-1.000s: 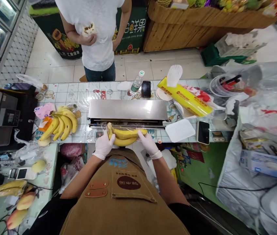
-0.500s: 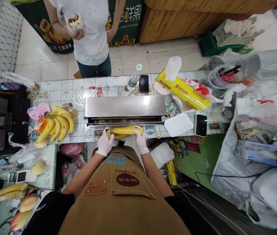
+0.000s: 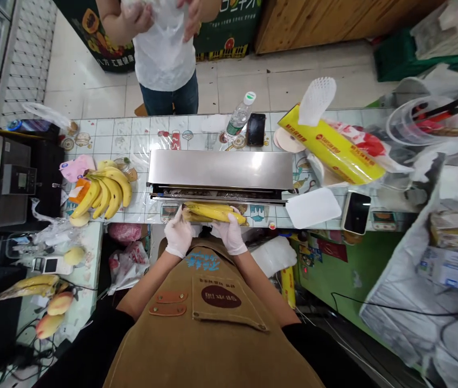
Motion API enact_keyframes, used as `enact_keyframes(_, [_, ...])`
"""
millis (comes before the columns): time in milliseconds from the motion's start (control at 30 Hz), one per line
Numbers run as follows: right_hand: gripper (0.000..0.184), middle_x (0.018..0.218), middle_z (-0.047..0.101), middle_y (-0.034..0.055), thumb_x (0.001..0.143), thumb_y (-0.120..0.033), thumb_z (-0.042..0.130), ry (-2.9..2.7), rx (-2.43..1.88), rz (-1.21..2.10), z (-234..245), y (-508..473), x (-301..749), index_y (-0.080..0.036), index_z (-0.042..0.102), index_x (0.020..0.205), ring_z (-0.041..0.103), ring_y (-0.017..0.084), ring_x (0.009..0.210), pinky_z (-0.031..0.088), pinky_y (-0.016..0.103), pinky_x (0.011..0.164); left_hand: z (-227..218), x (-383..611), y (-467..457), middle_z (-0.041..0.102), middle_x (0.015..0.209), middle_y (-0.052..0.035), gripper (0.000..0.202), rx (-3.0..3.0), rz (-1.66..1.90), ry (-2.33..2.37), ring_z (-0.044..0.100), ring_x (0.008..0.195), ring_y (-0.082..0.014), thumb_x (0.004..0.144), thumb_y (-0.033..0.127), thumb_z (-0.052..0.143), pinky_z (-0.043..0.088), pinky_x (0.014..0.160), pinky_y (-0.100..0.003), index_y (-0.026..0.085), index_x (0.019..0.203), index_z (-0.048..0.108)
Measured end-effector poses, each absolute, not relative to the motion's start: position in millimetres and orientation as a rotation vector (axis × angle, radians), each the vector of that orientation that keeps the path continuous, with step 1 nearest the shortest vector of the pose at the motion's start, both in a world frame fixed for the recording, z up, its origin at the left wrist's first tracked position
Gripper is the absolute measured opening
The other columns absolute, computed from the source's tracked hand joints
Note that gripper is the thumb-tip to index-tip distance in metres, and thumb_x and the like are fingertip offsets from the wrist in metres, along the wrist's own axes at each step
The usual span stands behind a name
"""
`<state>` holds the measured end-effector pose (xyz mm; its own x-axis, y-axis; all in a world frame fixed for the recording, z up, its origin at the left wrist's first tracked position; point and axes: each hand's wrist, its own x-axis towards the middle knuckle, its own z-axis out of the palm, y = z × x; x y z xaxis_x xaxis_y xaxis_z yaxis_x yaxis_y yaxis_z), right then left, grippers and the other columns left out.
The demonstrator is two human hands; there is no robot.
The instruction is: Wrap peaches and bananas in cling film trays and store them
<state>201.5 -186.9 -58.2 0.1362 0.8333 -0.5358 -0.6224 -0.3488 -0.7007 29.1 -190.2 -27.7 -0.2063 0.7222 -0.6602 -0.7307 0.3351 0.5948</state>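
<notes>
Heads up, my gloved left hand and right hand are still gripping the bananas, now lying flatter along the counter edge, just in front of the metal sealer.

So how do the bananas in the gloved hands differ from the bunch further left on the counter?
The held bananas are a smaller cluster than the bunch, which has more fruit. The held bananas lie sideways along the front of the stainless steel machine, gripped by the left hand and right hand, while no hand touches the bunch, whose tips fan toward the counter's front edge. Both are yellow.
</notes>
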Motion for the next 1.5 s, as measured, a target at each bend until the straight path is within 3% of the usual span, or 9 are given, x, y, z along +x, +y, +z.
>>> enact_keyframes(167, [0.045, 0.106, 0.076, -0.0019, 0.073, -0.046, 0.085, -0.078, -1.178, 1.552, -70.2, -185.5, 202.3, -0.031, 0.062, 0.108, 0.071, 0.019, 0.088, 0.064, 0.033, 0.073, -39.3, 15.8, -193.6, 0.075, 0.094, -0.0116, 0.019, -0.454, 1.365, 1.086, 0.076, 0.09, -0.0188, 0.097, 0.019, 0.051, 0.06, 0.083, -0.031, 0.016, 0.092, 0.069])
enact_keyframes(333, [0.043, 0.1, 0.077, -0.0048, 0.065, -0.034, 0.09, -0.005, -1.168, 1.576, -77.0, -183.3, 205.1, -0.028, 0.064, 0.098, 0.073, 0.019, 0.09, 0.066, 0.033, 0.072, -44.4, -20.8, -178.6, 0.055, 0.069, 0.0024, 0.026, 0.051, 1.365, 1.564, 0.054, 0.059, -0.0111, 0.093, 0.024, 0.07, 0.05, 0.066, -0.024, 0.02, 0.072, 0.053])
enact_keyframes(433, [0.04, 0.1, 0.078, -0.0046, 0.066, -0.033, 0.089, -0.006, -1.162, 1.608, -78.4, -182.5, 206.8, -0.028, 0.066, 0.099, 0.074, 0.021, 0.097, 0.067, 0.036, 0.077, -33.0, -59.4, -158.3, 0.064, 0.083, 0.0017, 0.011, 0.419, 1.413, 1.743, 0.058, 0.072, -0.0114, 0.085, 0.019, 0.08, 0.05, 0.076, -0.022, 0.02, 0.091, 0.07])
enact_keyframes(533, [0.034, 0.102, 0.079, -0.0038, 0.07, -0.034, 0.086, -0.022, -1.169, 1.632, -81.0, -183.1, 207.2, -0.029, 0.066, 0.098, 0.074, 0.023, 0.104, 0.067, 0.041, 0.086, -19.8, -95.2, -133.5, 0.072, 0.093, -0.003, 0.024, 1.225, 1.038, 1.997, 0.064, 0.084, -0.0171, 0.087, 0.018, 0.077, 0.052, 0.087, -0.029, 0.021, 0.111, 0.079])
enact_keyframes(733, [0.036, 0.11, 0.08, -0.0015, 0.069, -0.039, 0.084, -0.053, -1.196, 1.599, -86.7, -184.2, 206.3, -0.031, 0.067, 0.1, 0.071, 0.028, 0.122, 0.064, 0.049, 0.098, -1.6, -124.4, -96.2, 0.081, 0.112, -0.0101, 0.023, 2.001, 0.141, 1.929, 0.075, 0.101, -0.0261, 0.1, 0.029, 0.067, 0.053, 0.085, -0.034, 0.024, 0.115, 0.084])
enact_keyframes(1067, [0.041, 0.108, 0.079, 0.0017, 0.062, -0.04, 0.085, -0.046, -1.243, 1.619, -86.0, -177.6, 210.2, -0.029, 0.065, 0.096, 0.071, 0.03, 0.118, 0.065, 0.043, 0.091, 34.9, 0.4, -55.4, 0.082, 0.115, -0.0144, 0.033, 2.447, -0.355, 1.288, 0.077, 0.106, -0.0284, 0.106, 0.034, 0.057, 0.053, 0.086, -0.036, 0.019, 0.108, 0.086])
enact_keyframes(1233, [0.04, 0.103, 0.081, -0.0014, 0.063, -0.041, 0.081, -0.086, -1.271, 1.631, -72.4, -172.5, 213.4, -0.029, 0.065, 0.098, 0.075, 0.028, 0.111, 0.065, 0.044, 0.089, 44.3, 131.6, -42.7, 0.081, 0.115, -0.0199, 0.033, 2.483, -0.395, 1.078, 0.076, 0.112, -0.0312, 0.104, 0.035, 0.061, 0.055, 0.091, -0.037, 0.014, 0.113, 0.085])
enact_keyframes(1333, [0.038, 0.101, 0.082, 0.0017, 0.068, -0.044, 0.076, -0.133, -1.313, 1.71, -51.8, -171.1, 225.0, -0.027, 0.066, 0.1, 0.076, 0.031, 0.111, 0.066, 0.046, 0.086, 57.0, 167.4, -21.4, 0.081, 0.106, -0.0213, 0.044, 2.46, -0.359, 1.103, 0.077, 0.105, -0.0329, 0.102, 0.049, 0.063, 0.056, 0.088, -0.038, 0.011, 0.104, 0.085])
enact_keyframes(1500, [0.033, 0.098, 0.084, 0.0062, 0.07, -0.04, 0.08, -0.188, -1.443, 1.773, 5.1, -172.4, 258.7, -0.024, 0.072, 0.098, 0.079, 0.031, 0.097, 0.067, 0.041, 0.072, 95.8, 97.3, 23.7, 0.081, 0.096, -0.0102, 0.055, 2.005, 0.282, 1.196, 0.073, 0.092, -0.0257, 0.102, 0.066, 0.055, 0.056, 0.086, -0.036, 0.018, 0.091, 0.08])
